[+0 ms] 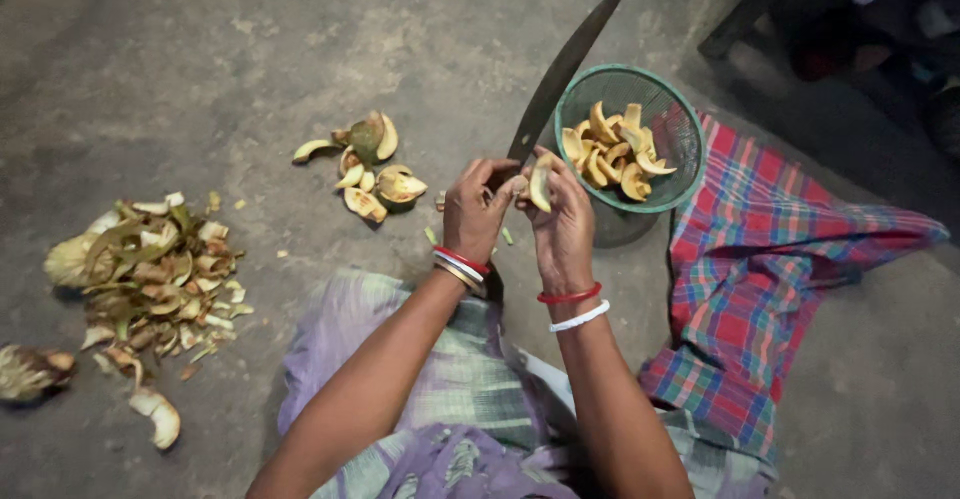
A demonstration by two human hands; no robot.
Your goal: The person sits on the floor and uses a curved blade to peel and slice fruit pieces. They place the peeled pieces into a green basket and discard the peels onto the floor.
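Observation:
My left hand (476, 209) and my right hand (562, 221) meet at the base of a long upright curved blade (565, 64) that rises from the floor. Both hands pinch a pale yellow wedge of fruit (541, 185) against the blade's edge. Bangles circle both wrists. Just beyond my right hand stands a green mesh basket (676, 129) with several cut pale wedges (612, 153) inside.
Several halved and quartered green-skinned pieces (372, 167) lie on the concrete floor left of the blade. A heap of peelings and husks (150, 274) sits at far left. A red, blue and green checked cloth (760, 279) lies at right. Dark objects occupy the top right corner.

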